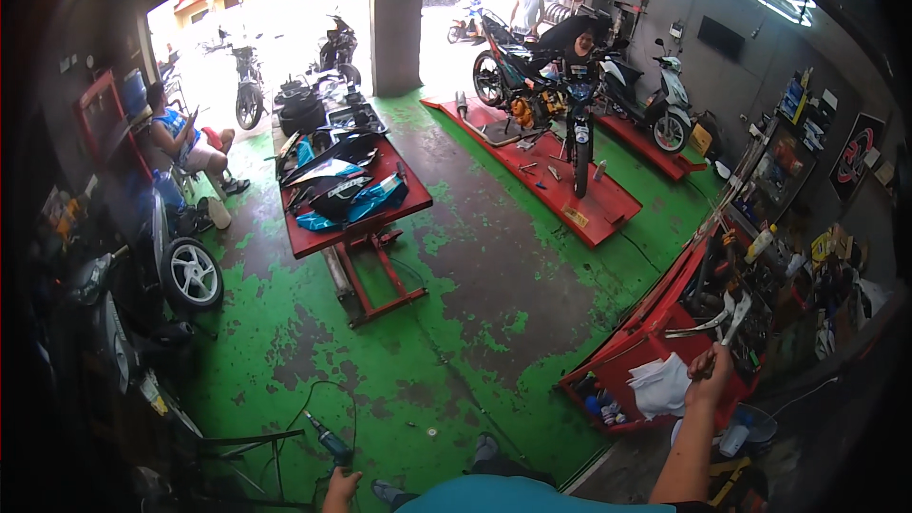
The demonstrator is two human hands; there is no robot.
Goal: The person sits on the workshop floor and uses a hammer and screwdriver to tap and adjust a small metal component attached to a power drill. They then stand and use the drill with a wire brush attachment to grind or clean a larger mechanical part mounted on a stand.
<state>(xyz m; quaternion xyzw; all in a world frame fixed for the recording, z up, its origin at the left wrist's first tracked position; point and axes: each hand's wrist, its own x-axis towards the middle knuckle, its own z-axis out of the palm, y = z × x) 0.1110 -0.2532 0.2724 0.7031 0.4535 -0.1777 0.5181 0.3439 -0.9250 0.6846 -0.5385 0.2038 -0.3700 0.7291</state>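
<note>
My left hand (341,484) is at the lower middle, closed on the back end of a green and black power drill (327,437), whose black cord loops over the green floor. My right hand (709,372) is raised at the right, gripping a silver metal tool (733,321), probably a wrench, over a red tool cart (608,388). White cloths or papers (655,385) lie on the cart just left of that hand, with more tools behind it.
A red lift table (418,198) holds fairings. Motorbikes stand on red platforms (598,228) and at the left, near a black metal frame (252,439). A seated person (176,138), someone (579,57) behind a bike and another person (527,11) outside are in view.
</note>
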